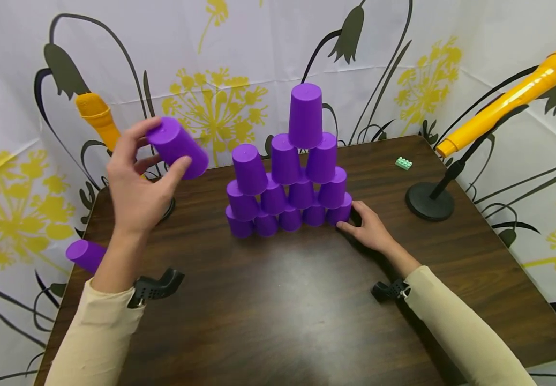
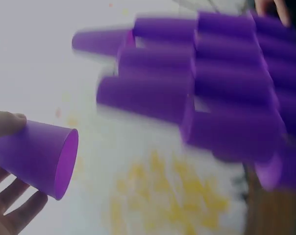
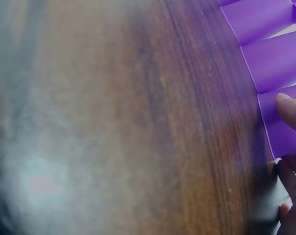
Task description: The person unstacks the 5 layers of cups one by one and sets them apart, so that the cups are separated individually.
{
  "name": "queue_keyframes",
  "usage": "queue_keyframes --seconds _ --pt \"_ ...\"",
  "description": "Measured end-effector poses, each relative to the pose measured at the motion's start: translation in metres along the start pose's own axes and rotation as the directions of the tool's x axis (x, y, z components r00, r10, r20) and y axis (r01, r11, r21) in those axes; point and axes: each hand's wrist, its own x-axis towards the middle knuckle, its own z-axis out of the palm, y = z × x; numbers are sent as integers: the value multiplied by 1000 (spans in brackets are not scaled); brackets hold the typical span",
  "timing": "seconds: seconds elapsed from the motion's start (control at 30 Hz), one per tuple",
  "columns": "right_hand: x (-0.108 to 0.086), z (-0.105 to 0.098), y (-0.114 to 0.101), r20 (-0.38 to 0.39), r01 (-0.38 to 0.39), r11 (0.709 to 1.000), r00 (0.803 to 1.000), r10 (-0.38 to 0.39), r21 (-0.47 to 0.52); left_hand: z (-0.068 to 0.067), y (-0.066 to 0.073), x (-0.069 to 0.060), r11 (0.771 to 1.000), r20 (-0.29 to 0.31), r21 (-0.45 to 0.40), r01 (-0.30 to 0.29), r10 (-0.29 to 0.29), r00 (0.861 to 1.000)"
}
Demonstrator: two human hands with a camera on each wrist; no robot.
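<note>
Left hand (image 1: 135,193): raised to the left of the stack, thumb and fingers clamped round one held cup (image 1: 179,148), purple. Cup tilted, well above the tabletop (image 1: 278,305), apart from the stack, mouth toward the lower right in the head view.

Right hand (image 1: 370,229): low at the stack's right end, thumb and fingers curled about the end cup (image 1: 339,212), bottom row.

Stack (image 1: 301,192): thirteen purple cups, bases up, on the tabletop. Rows from the bottom: five, four, three, one. Top cup (image 1: 306,117) over the right-hand pair of the third row.

Loose cup (image 1: 87,256): one, purple, by the tabletop's left edge, partly behind the left forearm; upright or on its side, cannot tell.

Left microphone (image 1: 96,115): yellow, partly behind the left hand.

Right microphone (image 1: 514,96): yellow, on a black stand (image 1: 429,202).

Brick (image 1: 403,163): pale green, studded, near the back edge.

Backdrop (image 1: 239,37): white, yellow and dark flowers.
</note>
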Motion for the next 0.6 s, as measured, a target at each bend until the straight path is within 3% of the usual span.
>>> queue_keyframes --seconds 0.13,0.27,0.43,0.5,0.6 --pt "1 2 -1 -6 2 1000 1000 -2 10 -50 -50 -36 974 -131 162 160 -139 982" --pt "0 2 -2 -9 9 1000 1000 -9 8 -87 -107 -83 897 -201 332 291 -234 951" --pt "-1 2 -2 -9 11 1000 1000 -10 5 -105 -149 -134 812 -226 511 281 -188 956" --pt "-1 1 -2 -7 8 1000 1000 -8 4 -105 -159 -146 771 -217 579 266 -169 962" --pt "-1 2 -2 -6 4 1000 1000 -4 6 -103 -165 -154 720 -213 627 298 -210 954"
